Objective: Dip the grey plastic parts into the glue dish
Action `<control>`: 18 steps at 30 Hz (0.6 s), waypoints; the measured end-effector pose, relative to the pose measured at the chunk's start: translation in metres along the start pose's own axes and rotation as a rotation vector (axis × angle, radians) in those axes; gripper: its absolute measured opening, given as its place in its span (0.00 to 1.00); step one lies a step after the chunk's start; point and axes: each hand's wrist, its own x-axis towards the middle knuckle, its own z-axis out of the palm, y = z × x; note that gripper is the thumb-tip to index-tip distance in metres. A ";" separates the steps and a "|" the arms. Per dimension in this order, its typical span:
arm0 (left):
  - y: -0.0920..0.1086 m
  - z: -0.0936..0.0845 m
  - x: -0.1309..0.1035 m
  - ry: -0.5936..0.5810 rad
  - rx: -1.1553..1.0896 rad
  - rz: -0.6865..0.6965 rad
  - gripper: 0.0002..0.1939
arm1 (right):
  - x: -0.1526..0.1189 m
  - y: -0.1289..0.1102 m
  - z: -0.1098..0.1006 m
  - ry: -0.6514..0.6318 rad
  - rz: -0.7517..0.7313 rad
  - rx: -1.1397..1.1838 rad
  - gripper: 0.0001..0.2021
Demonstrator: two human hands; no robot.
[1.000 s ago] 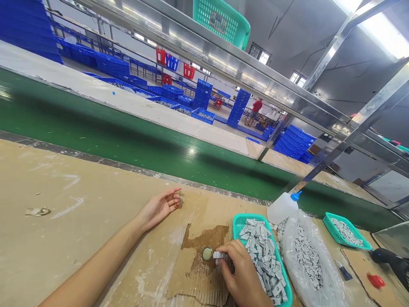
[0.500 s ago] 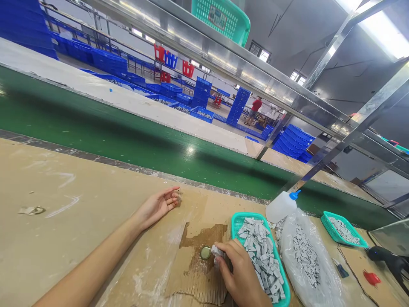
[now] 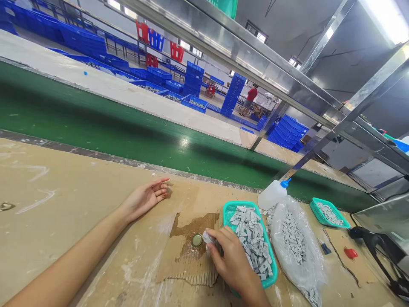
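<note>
My right hand (image 3: 228, 256) pinches a small light-grey part (image 3: 208, 237) between thumb and fingers, just right of a small round metal cap (image 3: 197, 240). The cap lies on a torn piece of cardboard (image 3: 188, 266) with a dark wet stain. Beside that hand stands a green plastic basket (image 3: 226, 209) full of similar grey parts (image 3: 252, 238). My left hand (image 3: 148, 198) rests on the table farther left, palm turned up and fingers loosely spread, with nothing in it.
A white squeeze bottle (image 3: 272, 195) with a blue nozzle stands behind a clear plastic bag (image 3: 295, 238) of grey parts. Another green basket (image 3: 329, 212), a red object (image 3: 350, 253) and a black device (image 3: 377, 243) lie right. A green conveyor belt (image 3: 179, 147) runs beyond the table.
The view has shifted, so the table and its things appear farther left and slightly higher. My right hand still pinches the grey part near the cap; my left hand stays open.
</note>
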 end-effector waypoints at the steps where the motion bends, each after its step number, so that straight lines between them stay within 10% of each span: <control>1: 0.000 0.001 0.000 0.008 0.001 0.001 0.12 | 0.001 0.000 -0.001 0.001 -0.008 0.001 0.15; 18: 0.003 0.018 -0.030 0.063 0.037 0.018 0.15 | 0.008 0.008 0.003 0.029 -0.108 -0.099 0.12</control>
